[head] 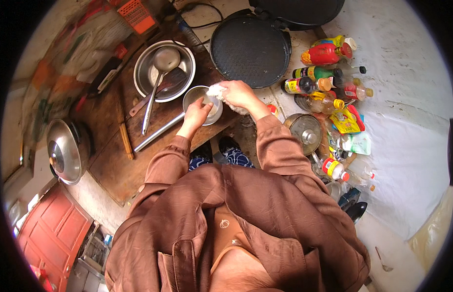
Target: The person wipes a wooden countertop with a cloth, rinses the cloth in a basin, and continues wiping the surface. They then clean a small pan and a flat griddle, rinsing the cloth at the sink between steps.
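My left hand [194, 116] grips the near side of a long-handled metal saucepan [190, 95], with fingers reaching over its opening. The pan's handle [159, 132] runs down and left across the wooden table. My right hand [239, 95] clutches a white cloth [216, 91] at the pan's right rim, and part of the cloth hangs below the palm. Something pale lies inside the pan, partly hidden by my left fingers. Just behind the pan is a steel basin [138, 78] holding a ladle [167, 60] and a dark-bladed turner [172, 81].
An opened black electric griddle [250, 51] sits beyond my hands. Several sauce bottles [306, 84] and a lidded pot [305, 133] stand at right. A bundle of thin sticks [125, 137] lies on the wooden table [109, 160]; a domed-lid pan [67, 153] is at left.
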The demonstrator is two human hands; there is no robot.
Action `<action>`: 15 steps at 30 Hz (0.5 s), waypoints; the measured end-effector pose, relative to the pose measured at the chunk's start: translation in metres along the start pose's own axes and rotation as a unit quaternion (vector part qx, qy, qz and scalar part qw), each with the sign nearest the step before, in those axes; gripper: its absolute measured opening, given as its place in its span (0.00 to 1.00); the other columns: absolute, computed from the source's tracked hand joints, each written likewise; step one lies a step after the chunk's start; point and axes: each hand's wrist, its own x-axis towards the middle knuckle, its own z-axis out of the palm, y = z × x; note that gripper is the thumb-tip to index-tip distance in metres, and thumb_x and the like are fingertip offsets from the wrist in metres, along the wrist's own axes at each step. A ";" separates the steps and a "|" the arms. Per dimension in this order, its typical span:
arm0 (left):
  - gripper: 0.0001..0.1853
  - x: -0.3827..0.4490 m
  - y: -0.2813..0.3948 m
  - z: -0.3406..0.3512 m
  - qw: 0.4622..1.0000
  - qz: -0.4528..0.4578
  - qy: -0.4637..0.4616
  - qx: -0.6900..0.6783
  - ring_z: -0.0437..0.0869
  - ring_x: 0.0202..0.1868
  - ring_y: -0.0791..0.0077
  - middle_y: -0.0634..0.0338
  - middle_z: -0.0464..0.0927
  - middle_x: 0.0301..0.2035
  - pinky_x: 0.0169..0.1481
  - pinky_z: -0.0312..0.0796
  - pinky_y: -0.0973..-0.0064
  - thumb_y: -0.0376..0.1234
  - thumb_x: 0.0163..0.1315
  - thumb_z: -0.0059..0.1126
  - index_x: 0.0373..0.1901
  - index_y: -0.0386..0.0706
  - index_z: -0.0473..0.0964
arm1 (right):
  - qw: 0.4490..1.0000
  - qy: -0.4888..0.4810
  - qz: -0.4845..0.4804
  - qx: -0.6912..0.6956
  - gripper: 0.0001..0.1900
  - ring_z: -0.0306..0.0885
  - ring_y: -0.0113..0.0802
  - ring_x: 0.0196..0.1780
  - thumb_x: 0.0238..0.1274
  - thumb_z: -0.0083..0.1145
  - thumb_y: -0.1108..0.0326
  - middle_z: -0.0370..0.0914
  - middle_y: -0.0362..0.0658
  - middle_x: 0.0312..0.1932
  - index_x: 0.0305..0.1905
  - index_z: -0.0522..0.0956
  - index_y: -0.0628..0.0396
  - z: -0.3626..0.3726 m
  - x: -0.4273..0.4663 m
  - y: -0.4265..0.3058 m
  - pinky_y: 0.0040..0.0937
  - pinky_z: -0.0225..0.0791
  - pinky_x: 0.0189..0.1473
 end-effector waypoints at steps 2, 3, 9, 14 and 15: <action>0.21 -0.002 0.026 -0.013 1.000 0.001 -0.026 0.012 0.90 0.41 0.54 0.49 0.89 0.37 0.48 0.79 0.62 0.46 0.68 0.63 0.49 0.37 0.83 | 0.990 0.019 -0.027 0.134 0.16 0.86 0.43 0.49 0.68 0.52 0.64 0.87 0.50 0.47 0.55 0.84 0.53 -0.001 0.006 0.030 0.39 0.76 0.53; 0.18 -0.003 0.032 -0.018 0.998 -0.006 -0.021 -0.051 0.89 0.38 0.58 0.52 0.88 0.35 0.45 0.79 0.65 0.44 0.69 0.63 0.45 0.37 0.82 | 0.967 0.018 -0.005 0.256 0.15 0.86 0.37 0.45 0.70 0.51 0.67 0.88 0.48 0.44 0.55 0.84 0.56 -0.009 0.003 0.030 0.36 0.77 0.51; 0.14 0.013 0.091 -0.003 0.913 -0.077 -0.106 -0.387 0.88 0.34 0.65 0.56 0.80 0.36 0.36 0.81 0.69 0.37 0.75 0.56 0.53 0.37 0.71 | 0.948 0.297 -0.075 0.083 0.17 0.86 0.35 0.46 0.67 0.53 0.72 0.88 0.43 0.45 0.58 0.81 0.48 -0.126 0.055 0.066 0.36 0.77 0.49; 0.21 0.051 0.121 0.030 0.909 -0.111 -0.103 -0.388 0.88 0.33 0.58 0.46 0.80 0.36 0.35 0.83 0.63 0.36 0.79 0.47 0.63 0.30 0.61 | 0.933 0.281 -0.032 -0.222 0.18 0.81 0.53 0.58 0.59 0.55 0.68 0.82 0.50 0.54 0.54 0.80 0.43 -0.155 0.071 0.123 0.48 0.73 0.60; 0.19 0.059 0.119 0.031 0.906 -0.123 -0.106 -0.390 0.88 0.32 0.57 0.45 0.80 0.35 0.34 0.83 0.62 0.35 0.80 0.44 0.62 0.30 0.61 | 0.936 0.239 -0.031 -0.258 0.17 0.80 0.52 0.60 0.57 0.56 0.68 0.82 0.48 0.57 0.53 0.79 0.44 -0.147 0.066 0.127 0.47 0.74 0.60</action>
